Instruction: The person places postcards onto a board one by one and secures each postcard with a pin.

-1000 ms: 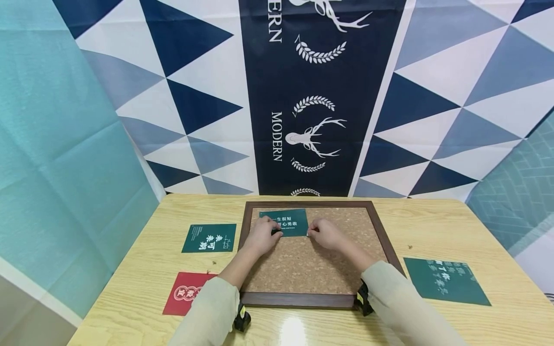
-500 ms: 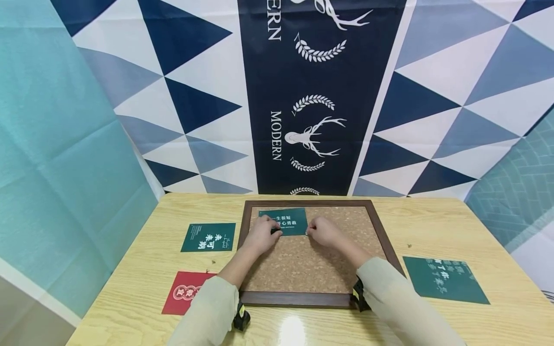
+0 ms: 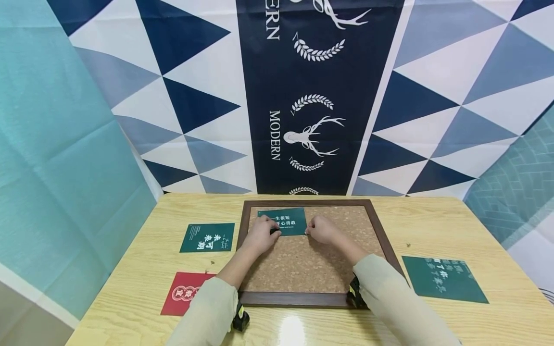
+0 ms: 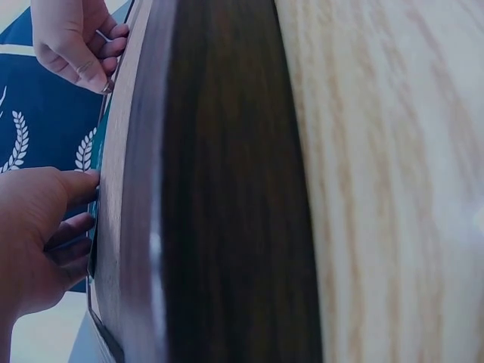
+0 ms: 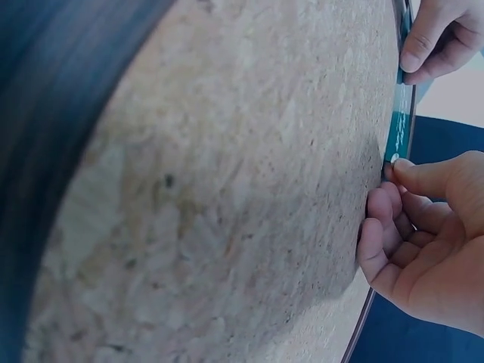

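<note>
A dark green card (image 3: pixel 296 222) with white lettering lies at the upper left of a brown-framed cork board (image 3: pixel 298 269). My left hand (image 3: pixel 261 233) rests on the card's left part, its fingers slightly bent and holding it down. At the card's lower right corner, my right hand (image 3: pixel 323 229) pinches a small whitish pushpin (image 5: pixel 395 157) between thumb and forefinger. The right wrist view shows the other fingers of this hand (image 5: pixel 435 242) curled by the cork. How deep the pin sits is hidden. In the left wrist view, the left hand (image 4: pixel 34 234) touches the card's edge.
Left of the board lie another green card (image 3: pixel 207 238) and a red card (image 3: pixel 183 293), partly behind the left sleeve. A larger green card (image 3: pixel 446 279) lies to the right. All rest on a light wooden table (image 3: pixel 437 226), with a patterned cloth (image 3: pixel 199 96) behind it.
Both hands stay at the card. The right wrist and forearm have swung slightly left, while the fingertips keep their place at the card's corner. The head view has shifted a little.
</note>
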Tool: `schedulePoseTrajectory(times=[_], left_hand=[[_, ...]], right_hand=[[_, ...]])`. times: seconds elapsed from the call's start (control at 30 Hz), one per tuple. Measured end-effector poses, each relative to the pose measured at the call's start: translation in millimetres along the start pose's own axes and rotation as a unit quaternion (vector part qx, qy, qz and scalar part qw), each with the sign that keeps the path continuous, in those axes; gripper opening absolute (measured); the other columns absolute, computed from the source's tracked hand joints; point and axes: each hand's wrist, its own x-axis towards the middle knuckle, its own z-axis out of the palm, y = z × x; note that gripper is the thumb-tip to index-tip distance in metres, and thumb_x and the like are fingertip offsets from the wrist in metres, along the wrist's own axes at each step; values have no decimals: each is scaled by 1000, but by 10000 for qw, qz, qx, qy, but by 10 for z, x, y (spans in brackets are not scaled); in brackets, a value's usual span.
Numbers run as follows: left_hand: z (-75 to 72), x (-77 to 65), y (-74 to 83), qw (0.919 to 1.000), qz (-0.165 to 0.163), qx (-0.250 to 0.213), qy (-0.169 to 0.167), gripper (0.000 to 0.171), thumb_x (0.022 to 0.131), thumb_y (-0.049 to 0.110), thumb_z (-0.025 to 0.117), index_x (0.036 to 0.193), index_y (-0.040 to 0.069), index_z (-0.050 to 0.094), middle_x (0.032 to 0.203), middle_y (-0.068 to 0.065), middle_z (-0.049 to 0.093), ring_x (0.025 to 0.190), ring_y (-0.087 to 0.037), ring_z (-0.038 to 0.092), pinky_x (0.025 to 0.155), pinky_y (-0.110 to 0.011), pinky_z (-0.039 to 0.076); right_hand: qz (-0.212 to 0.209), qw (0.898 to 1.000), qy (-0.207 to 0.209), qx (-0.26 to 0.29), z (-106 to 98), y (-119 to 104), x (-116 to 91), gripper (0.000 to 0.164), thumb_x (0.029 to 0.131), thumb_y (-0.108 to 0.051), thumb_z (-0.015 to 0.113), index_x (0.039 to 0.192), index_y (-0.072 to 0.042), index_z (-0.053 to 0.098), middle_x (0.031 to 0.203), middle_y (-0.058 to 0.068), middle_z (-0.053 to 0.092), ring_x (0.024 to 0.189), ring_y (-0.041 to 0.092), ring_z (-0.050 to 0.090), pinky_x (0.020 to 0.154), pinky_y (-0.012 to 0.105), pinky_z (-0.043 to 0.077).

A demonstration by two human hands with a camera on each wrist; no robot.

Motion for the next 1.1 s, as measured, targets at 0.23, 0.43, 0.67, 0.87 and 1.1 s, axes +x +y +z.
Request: schedulePoseTrajectory(times=[0.23, 0.43, 0.67, 0.87, 1.1], left_hand=[[-2, -4, 16, 10000, 6, 5, 4, 23, 85, 27, 57, 101, 13, 66, 101, -5, 53, 97, -20, 50, 83, -35, 44], [-6, -1, 23, 10000, 13, 2, -37, 23, 85, 27, 57, 101, 13, 66, 102, -5, 53, 97, -20, 50, 83, -35, 45], [-37, 3, 35, 10000, -4, -10, -60, 22, 86, 27, 57, 101, 13, 65, 103, -6, 53, 98, -21, 50, 83, -35, 44], [-47, 8, 41, 10000, -43, -4, -21, 22, 85, 27, 57, 101, 13, 65, 104, -7, 52, 99, -21, 49, 83, -36, 44], [-35, 12, 47, 9999, -102, -14, -98, 22, 86, 27, 57, 101, 13, 65, 104, -6, 52, 99, -21, 49, 83, -36, 44]], right_hand=[[87, 9999, -65, -54, -5, 3, 10, 22, 88, -16, 51, 68, -6, 53, 64, 2, 46, 59, 14, 42, 52, 25, 33], [133, 9998, -143, -71, -22, 2, 18, 25, 88, -16, 50, 64, -9, 48, 61, 1, 42, 56, 14, 39, 51, 25, 31], [188, 9995, -258, 20, -32, -17, 16, 37, 89, -16, 49, 53, -12, 39, 50, -2, 32, 47, 12, 29, 46, 24, 27], [150, 9982, -186, 553, -36, 51, 38, 30, 88, -17, 52, 60, -11, 42, 55, -2, 36, 51, 12, 33, 47, 24, 29], [-110, 9892, -311, 1425, -50, 182, 37, 30, 89, -14, 51, 60, -8, 43, 53, -3, 35, 49, 10, 30, 46, 22, 27]])
